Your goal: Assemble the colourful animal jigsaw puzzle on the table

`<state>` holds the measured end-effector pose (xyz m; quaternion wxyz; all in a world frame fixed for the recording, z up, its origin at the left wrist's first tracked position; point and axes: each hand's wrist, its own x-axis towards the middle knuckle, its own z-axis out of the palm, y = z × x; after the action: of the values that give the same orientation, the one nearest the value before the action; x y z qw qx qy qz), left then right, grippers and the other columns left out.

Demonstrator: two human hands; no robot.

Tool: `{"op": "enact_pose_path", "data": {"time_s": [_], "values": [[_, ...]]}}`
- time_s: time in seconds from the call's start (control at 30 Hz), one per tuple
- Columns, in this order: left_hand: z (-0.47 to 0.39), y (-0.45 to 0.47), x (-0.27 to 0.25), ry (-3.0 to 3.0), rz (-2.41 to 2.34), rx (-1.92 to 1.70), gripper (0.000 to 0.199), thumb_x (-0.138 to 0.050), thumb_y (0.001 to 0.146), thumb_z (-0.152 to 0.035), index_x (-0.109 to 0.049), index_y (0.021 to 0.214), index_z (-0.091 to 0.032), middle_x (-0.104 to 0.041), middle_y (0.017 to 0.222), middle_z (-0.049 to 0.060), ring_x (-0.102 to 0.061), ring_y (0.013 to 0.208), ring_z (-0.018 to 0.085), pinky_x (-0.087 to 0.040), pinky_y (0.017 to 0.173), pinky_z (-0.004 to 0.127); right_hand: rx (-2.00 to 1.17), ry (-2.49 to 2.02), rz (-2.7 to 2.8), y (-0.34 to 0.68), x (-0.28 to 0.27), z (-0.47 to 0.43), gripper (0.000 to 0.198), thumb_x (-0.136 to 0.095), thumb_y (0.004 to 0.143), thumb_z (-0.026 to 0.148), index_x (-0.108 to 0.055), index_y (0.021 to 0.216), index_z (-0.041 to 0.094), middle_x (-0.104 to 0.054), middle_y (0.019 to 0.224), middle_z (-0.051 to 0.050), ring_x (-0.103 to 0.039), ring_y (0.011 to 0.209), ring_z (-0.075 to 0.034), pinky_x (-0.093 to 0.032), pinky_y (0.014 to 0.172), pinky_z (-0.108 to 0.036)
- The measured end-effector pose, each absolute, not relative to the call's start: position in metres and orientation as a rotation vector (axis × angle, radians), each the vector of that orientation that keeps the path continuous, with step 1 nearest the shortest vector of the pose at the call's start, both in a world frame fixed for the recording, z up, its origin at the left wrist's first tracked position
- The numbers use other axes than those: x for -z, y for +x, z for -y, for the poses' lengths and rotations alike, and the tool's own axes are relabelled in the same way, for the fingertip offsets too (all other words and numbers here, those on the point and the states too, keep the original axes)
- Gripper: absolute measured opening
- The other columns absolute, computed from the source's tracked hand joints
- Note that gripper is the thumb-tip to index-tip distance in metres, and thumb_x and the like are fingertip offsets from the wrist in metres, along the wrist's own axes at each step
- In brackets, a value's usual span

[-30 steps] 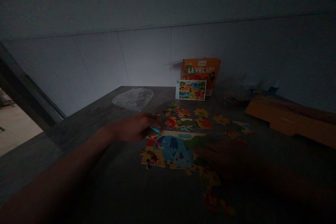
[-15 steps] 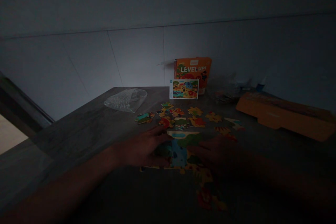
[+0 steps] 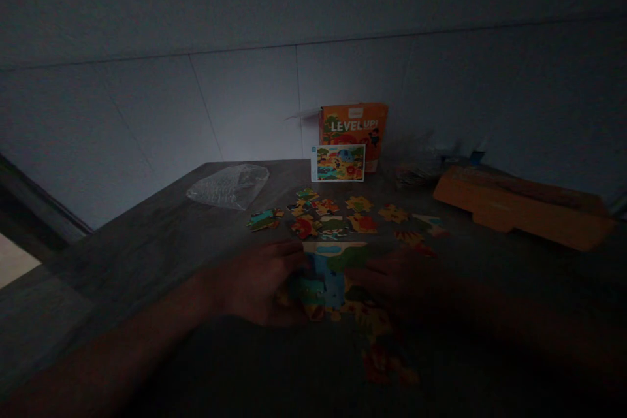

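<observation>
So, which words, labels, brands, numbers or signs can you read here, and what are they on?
"LEVEL UP!": on the orange box.
White label above those words: too small to read.
Picture card, blue corner mark: too small.
Plastic bag, pale marks: unreadable.

Dim indoor room, likely home or play space; exact kind cannot be told. Landmark: upright orange "LEVEL UP!" box [image 3: 354, 125]. Behind box: plain pale wall [image 3: 249, 104], thin panel seams. Under box: dark gray tabletop [image 3: 147, 228], far edge near wall. In front of box: picture card [image 3: 339, 164], then colorful jigsaw pieces [image 3: 361, 223], leisure goods. Far left of box, beyond tabletop: lighter floor-like patch [image 3: 14, 262], brighter than room.
</observation>
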<state>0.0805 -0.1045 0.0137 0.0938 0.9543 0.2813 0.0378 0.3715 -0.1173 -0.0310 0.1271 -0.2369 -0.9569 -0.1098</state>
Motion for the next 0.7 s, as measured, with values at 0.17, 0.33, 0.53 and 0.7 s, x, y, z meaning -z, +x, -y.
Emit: {"op": "enact_pose_path", "data": {"time_s": [0.17,0.33,0.53,0.7], "values": [[0.120,0.092,-0.006,2.809,-0.688,-0.152,0.059,-0.082,0.075,-0.050,-0.066,0.121,-0.017,-0.066,0.121,0.013,-0.064,0.110,0.032,-0.053,0.099,0.044,0.311,-0.717,2.819,0.371,0.029,0.118,0.027,-0.056,0.096,0.024,-0.065,0.120,0.014,-0.069,0.078,-0.005,-0.054,0.056,-0.013,-0.025,0.050,-0.026],[0.132,0.103,0.002,2.794,-0.659,-0.168,0.063,-0.079,0.077,-0.057,-0.066,0.125,-0.019,-0.065,0.127,0.012,-0.061,0.118,0.034,-0.049,0.104,0.047,0.273,-0.781,2.870,0.369,0.026,0.118,0.026,-0.060,0.093,0.022,-0.066,0.117,0.014,-0.069,0.078,-0.005,-0.054,0.056,-0.013,-0.024,0.050,-0.025],[0.137,0.107,0.005,2.828,-0.700,-0.193,0.061,-0.078,0.076,-0.059,-0.068,0.121,-0.018,-0.068,0.116,0.013,-0.063,0.108,0.034,-0.052,0.096,0.049,0.276,-0.785,2.847,0.367,0.027,0.118,0.025,-0.058,0.093,0.023,-0.067,0.115,0.015,-0.069,0.076,-0.005,-0.051,0.054,-0.013,-0.021,0.049,-0.025],[0.138,0.108,0.007,2.807,-0.673,-0.209,0.060,-0.079,0.073,-0.060,-0.068,0.116,-0.019,-0.069,0.109,0.011,-0.064,0.102,0.032,-0.053,0.092,0.046,0.266,-0.792,2.855,0.366,0.027,0.119,0.023,-0.060,0.091,0.019,-0.067,0.113,0.015,-0.069,0.076,-0.004,-0.051,0.054,-0.012,-0.016,0.049,-0.027]]}}
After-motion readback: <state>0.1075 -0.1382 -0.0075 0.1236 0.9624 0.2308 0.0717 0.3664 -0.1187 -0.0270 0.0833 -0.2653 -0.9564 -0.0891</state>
